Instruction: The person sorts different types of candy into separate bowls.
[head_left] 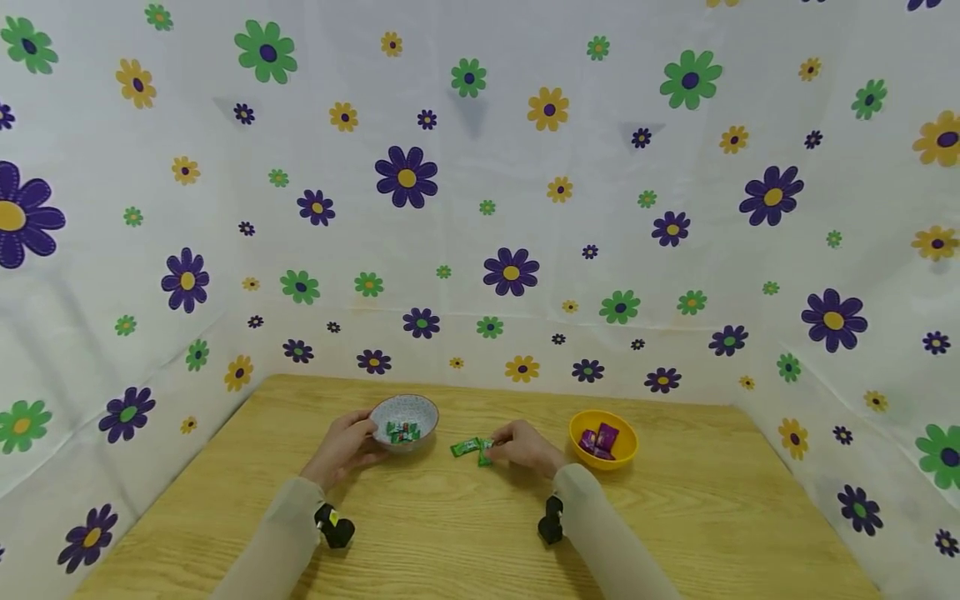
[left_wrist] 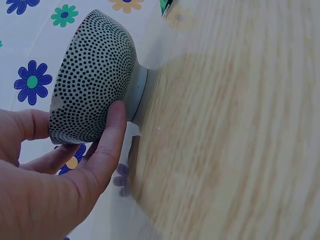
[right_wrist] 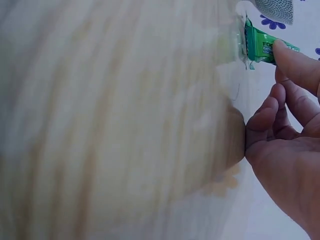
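Observation:
On the left, a speckled bowl [head_left: 405, 410] with a dark dotted outside [left_wrist: 95, 75] holds several green-wrapped candies [head_left: 402, 432]. My left hand [head_left: 350, 444] grips this bowl by its near left side, fingers at the rim and against the lower wall. Right of the bowl, my right hand [head_left: 525, 450] pinches a green-wrapped candy [right_wrist: 262, 44] low over the table, with its other fingers curled under. A second green-wrapped candy [head_left: 465, 447] lies just left of the pinched one.
A yellow bowl [head_left: 633, 446] with several purple-wrapped candies [head_left: 600, 442] stands beyond my right wrist. Everything rests on a wood-grain table [head_left: 435, 533]. A flower-print sheet [head_left: 480, 167] closes off the back and both sides.

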